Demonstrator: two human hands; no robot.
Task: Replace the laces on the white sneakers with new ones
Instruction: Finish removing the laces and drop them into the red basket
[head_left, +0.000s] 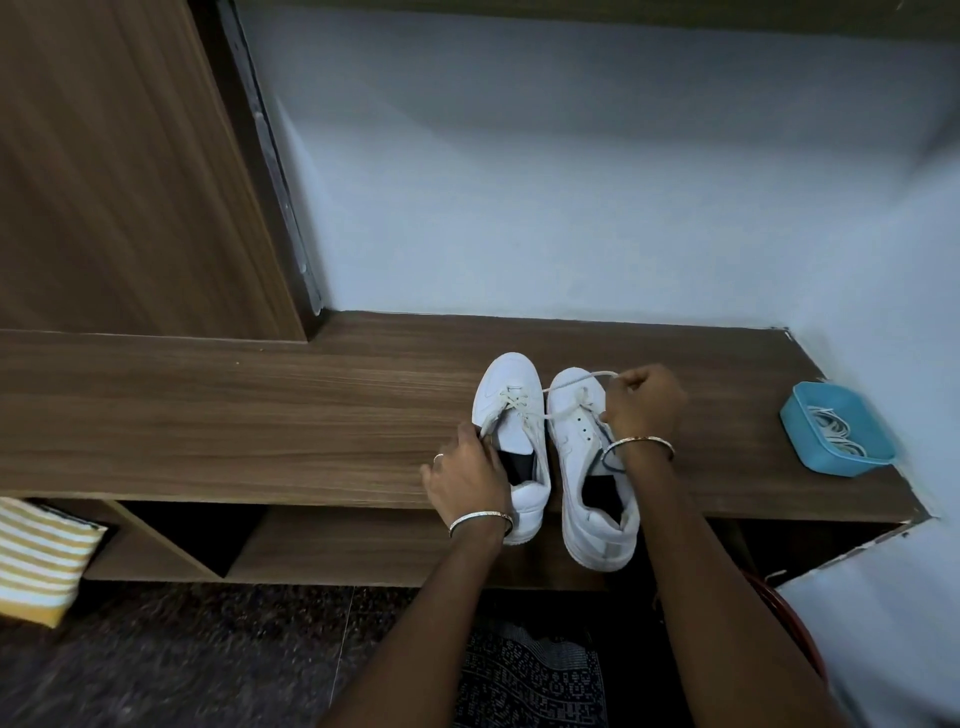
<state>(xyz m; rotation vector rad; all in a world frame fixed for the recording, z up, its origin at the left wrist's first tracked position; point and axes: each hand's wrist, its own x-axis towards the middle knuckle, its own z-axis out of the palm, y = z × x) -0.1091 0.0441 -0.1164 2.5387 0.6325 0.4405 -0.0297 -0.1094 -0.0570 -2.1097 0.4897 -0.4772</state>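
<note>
Two white sneakers stand side by side on a brown wooden shelf (260, 415), toes pointing away from me. My left hand (467, 473) grips the side of the left sneaker (511, 410) near its opening, by a loose lace end. My right hand (644, 402) pinches a white lace (582, 382) pulled up and out over the right sneaker (582, 457). That lace runs across toward the left sneaker. Both sneakers still carry crossed laces near the toe.
A blue tray (810, 436) holding several coiled white laces (836, 431) sits at the shelf's right end. A pale wall stands behind, a wooden panel (130, 182) at left. A striped yellow cushion (41, 561) lies lower left, dark floor below.
</note>
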